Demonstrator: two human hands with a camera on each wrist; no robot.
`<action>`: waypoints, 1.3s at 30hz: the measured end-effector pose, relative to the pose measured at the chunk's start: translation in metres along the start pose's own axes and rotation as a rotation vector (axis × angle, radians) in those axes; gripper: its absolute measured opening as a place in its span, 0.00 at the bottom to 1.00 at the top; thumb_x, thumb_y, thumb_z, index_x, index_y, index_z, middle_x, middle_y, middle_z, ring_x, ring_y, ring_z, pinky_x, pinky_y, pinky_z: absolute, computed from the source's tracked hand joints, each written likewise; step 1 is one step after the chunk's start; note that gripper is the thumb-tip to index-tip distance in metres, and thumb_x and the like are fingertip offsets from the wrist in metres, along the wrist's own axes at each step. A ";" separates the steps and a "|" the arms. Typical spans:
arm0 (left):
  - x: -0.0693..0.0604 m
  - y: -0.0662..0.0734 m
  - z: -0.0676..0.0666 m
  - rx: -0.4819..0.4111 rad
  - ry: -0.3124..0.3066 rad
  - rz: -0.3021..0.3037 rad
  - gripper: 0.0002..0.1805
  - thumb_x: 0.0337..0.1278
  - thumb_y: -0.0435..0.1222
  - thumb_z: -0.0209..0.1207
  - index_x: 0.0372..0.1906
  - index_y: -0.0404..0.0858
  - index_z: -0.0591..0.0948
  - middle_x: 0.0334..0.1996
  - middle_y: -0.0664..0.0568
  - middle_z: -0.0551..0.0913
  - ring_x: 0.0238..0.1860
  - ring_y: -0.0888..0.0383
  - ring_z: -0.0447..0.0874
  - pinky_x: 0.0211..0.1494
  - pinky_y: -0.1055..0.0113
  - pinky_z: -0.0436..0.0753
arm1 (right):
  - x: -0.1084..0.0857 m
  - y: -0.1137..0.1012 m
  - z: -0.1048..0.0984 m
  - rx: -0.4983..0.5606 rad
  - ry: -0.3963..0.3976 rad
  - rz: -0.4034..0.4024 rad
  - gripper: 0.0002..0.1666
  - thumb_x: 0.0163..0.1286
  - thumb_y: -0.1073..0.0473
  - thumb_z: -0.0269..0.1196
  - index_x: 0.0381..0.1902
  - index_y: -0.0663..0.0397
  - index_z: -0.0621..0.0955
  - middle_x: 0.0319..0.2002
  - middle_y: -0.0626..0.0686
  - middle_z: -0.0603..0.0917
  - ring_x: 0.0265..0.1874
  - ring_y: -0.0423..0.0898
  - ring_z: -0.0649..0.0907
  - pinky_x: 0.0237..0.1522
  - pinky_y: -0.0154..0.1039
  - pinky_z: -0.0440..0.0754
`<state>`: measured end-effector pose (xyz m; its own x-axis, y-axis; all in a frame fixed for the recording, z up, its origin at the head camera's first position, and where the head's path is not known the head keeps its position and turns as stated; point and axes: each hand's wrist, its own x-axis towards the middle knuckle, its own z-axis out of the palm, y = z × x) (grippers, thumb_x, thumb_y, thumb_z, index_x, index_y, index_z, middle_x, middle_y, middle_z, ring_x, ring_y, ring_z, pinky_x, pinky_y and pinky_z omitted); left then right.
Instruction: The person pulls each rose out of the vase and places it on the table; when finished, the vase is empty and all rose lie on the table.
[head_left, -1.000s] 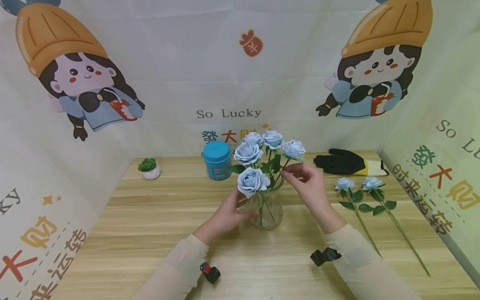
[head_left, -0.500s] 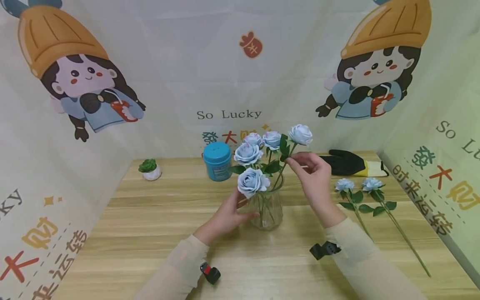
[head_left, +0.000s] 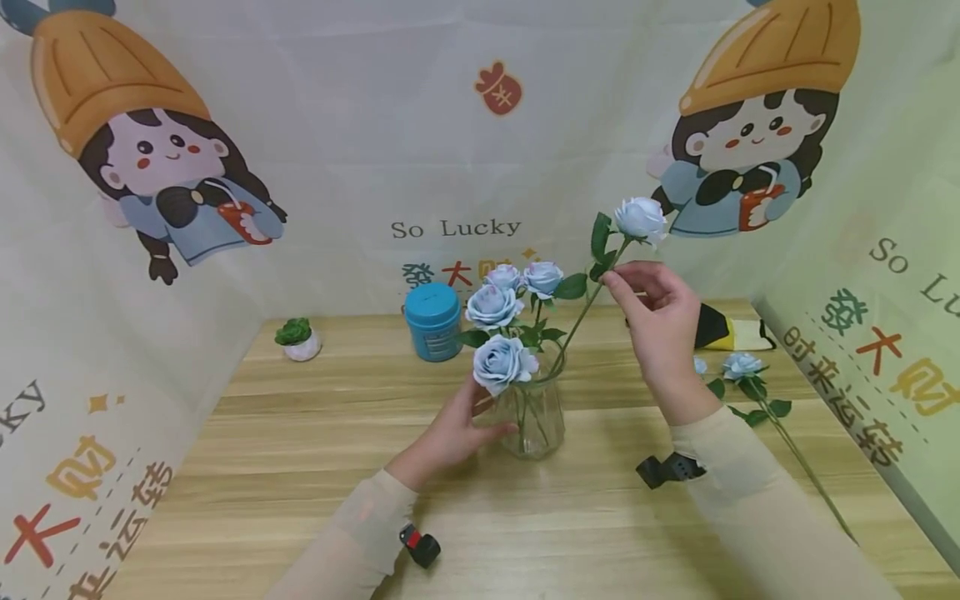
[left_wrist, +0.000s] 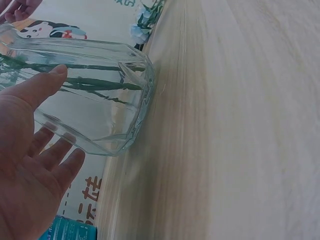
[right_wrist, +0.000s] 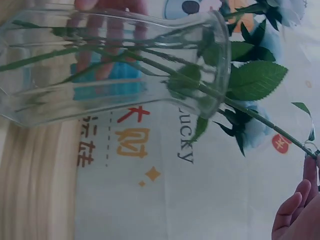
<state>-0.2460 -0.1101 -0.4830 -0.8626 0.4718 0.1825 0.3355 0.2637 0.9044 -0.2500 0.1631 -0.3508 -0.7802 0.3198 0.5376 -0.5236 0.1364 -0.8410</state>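
Rose (head_left: 640,219): pinching stem (head_left: 584,312) with right hand (head_left: 660,321), cupping vase (head_left: 546,421) with left hand (head_left: 453,427), seemingly arranging, perhaps needing slow guiding next.

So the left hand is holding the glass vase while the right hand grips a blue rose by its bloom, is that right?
Not quite: the right hand pinches the blue rose by its stem, below the bloom, as the head view shows. The left hand does hold the glass vase.

Cannot fully see black glove (head_left: 726,332), loose rose (head_left: 700,365) behind right hand (head_left: 663,333); cannot read blue tub label (head_left: 441,343).
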 end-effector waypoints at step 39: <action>0.000 0.000 0.001 -0.002 0.005 0.012 0.50 0.58 0.30 0.72 0.81 0.43 0.56 0.79 0.44 0.64 0.77 0.42 0.67 0.77 0.50 0.72 | 0.018 -0.015 -0.061 0.084 0.124 0.004 0.06 0.68 0.63 0.72 0.40 0.59 0.86 0.33 0.44 0.89 0.30 0.40 0.81 0.34 0.29 0.78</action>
<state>-0.2452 -0.1093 -0.4836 -0.8605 0.4708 0.1947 0.3447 0.2566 0.9029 -0.2355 0.2243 -0.3319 -0.7368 0.4342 0.5183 -0.5513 0.0579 -0.8323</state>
